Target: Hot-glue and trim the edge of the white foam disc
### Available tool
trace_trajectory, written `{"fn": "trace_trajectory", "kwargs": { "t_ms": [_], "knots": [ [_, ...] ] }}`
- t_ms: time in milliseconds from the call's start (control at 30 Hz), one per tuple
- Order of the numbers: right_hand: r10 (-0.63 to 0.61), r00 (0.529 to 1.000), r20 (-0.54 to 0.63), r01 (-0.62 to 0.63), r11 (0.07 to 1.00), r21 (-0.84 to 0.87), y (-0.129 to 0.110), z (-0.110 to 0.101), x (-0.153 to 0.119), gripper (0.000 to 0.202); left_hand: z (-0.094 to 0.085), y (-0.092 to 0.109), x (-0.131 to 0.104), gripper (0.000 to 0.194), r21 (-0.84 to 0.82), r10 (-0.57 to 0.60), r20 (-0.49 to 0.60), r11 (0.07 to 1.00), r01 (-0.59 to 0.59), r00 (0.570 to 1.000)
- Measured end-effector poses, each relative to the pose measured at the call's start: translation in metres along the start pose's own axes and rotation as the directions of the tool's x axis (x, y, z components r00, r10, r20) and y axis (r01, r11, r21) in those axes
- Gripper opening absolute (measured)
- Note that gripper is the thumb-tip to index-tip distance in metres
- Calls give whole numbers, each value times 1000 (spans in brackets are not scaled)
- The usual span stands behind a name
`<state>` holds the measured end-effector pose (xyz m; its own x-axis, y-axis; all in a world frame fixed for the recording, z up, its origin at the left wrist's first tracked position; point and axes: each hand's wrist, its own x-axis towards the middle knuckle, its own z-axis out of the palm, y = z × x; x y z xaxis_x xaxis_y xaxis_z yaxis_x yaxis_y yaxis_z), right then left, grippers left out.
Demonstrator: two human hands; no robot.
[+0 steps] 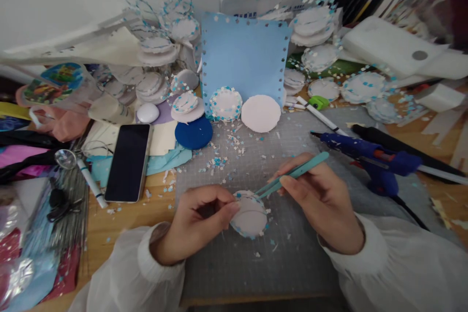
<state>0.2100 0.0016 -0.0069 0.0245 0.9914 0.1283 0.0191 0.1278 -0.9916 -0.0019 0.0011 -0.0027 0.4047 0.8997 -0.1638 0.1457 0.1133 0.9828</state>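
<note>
A small white disc (249,217) edged with blue and white bits lies on the grey cutting mat (226,268). The thumb and fingers of my left hand (204,217) pinch together at the disc's upper left edge; whether they grip the rim or a thin strand there is hard to tell. My right hand (320,195) is closed on teal tweezers (305,168), whose tips touch or hover at the disc's upper right edge. A thin curved strand crosses the disc's face. Small blue and white bits lie scattered around it.
A blue glue gun (369,153) lies at the right, its cord trailing forward. At the left are a phone (127,163), a pen (91,183) and keys (60,204). Behind stand a light blue board (244,58), a blue disc (193,132) and several decorated white discs.
</note>
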Motion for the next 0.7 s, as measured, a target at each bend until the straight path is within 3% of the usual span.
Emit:
{"fn": "trace_trajectory", "kwargs": {
  "t_ms": [333,700],
  "knots": [
    [-15,1000,23,15,999,-39,-2,1,-2,6,1,2,2,16,-19,-10,1,1000,10,1000],
    [-16,999,-31,16,1000,-3,2,0,0,9,1,3,2,15,-42,-11,-12,999,10,1000]
  ]
}}
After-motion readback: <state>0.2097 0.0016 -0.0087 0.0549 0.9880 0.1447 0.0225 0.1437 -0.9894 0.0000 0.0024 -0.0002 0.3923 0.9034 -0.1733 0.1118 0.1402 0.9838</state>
